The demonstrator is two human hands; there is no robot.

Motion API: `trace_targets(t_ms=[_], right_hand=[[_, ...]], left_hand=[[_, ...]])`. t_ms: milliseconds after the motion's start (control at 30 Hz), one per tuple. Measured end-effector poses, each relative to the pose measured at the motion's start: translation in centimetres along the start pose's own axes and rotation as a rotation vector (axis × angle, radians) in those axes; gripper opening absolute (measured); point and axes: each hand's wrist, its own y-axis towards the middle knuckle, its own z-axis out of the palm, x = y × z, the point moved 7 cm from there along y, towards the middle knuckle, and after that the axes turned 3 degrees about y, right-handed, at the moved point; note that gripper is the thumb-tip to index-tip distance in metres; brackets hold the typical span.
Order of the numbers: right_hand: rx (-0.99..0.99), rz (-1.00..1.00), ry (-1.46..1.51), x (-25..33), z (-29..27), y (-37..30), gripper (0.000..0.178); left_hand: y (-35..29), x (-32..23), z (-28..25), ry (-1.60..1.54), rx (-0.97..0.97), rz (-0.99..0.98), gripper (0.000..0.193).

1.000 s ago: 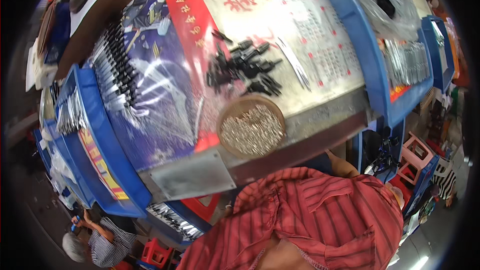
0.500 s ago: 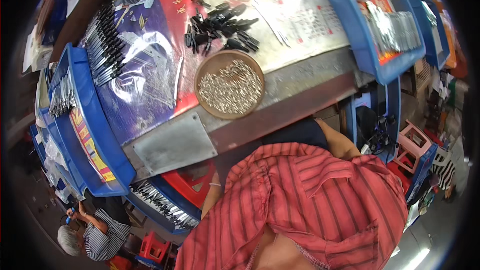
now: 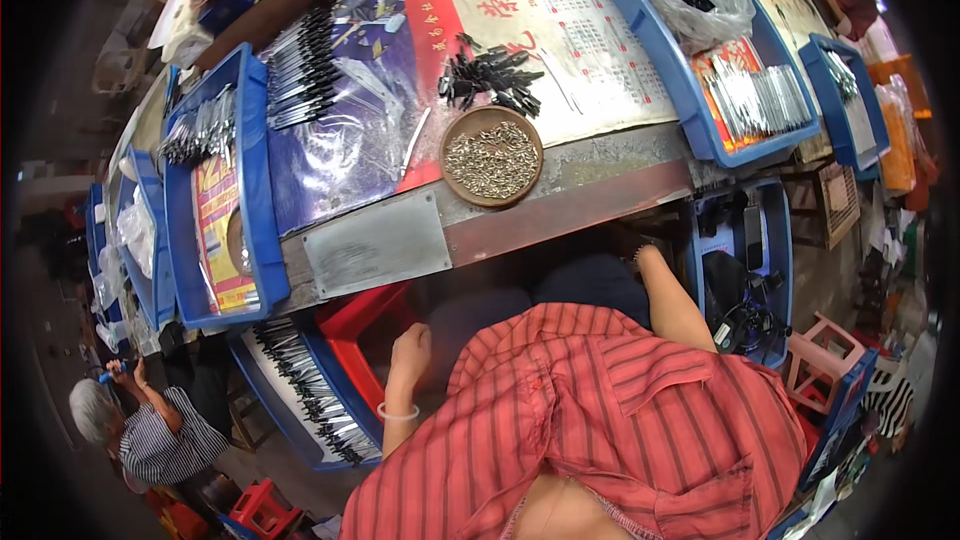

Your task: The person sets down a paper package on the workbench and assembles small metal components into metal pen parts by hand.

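Note:
My left hand point(image 3: 410, 352), with a pale bracelet at its wrist, is below the table edge beside a red stool point(image 3: 362, 338). Its fingers look curled in, and no object shows in them. My right hand point(image 3: 632, 243) is mostly lost in the shadow under the table; its fingers are hidden. On the table above them stands a round brown bowl point(image 3: 451, 183) of small shiny metal tips point(image 3: 492, 162). A loose heap of black plastic pieces point(image 3: 492, 78) lies just behind it. A white stick point(image 3: 416, 140) lies to the bowl's left.
Black-and-silver pen-like parts point(image 3: 300, 70) lie in a row at the table's left. Blue trays point(image 3: 268, 240) flank the table; the right tray point(image 3: 712, 145) holds silver tubes and a plastic bag. Another tray point(image 3: 310, 400) sits below. A person in stripes point(image 3: 170, 435) is at lower left.
The view has tilted and shifted, so the table sits further right and looks smaller. My left hand has come into sight beside the red stool. The bowl and black pieces look unmoved on the table.

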Motion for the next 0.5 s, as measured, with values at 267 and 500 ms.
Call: trace_targets(t_ms=[267, 500], right_hand=[[0.035, -0.152, -0.084, 11.1, -6.8, -0.3, 0.035], [0.157, -0.209, -0.271, 24.2, -14.6, -7.0, 0.027]], left_hand=[[-4.7, -19.4, -15.3, -0.250, -0.437, 0.510, 0.011], [4.3, -26.3, -19.4, 0.225, -0.821, 0.670, 0.022]])
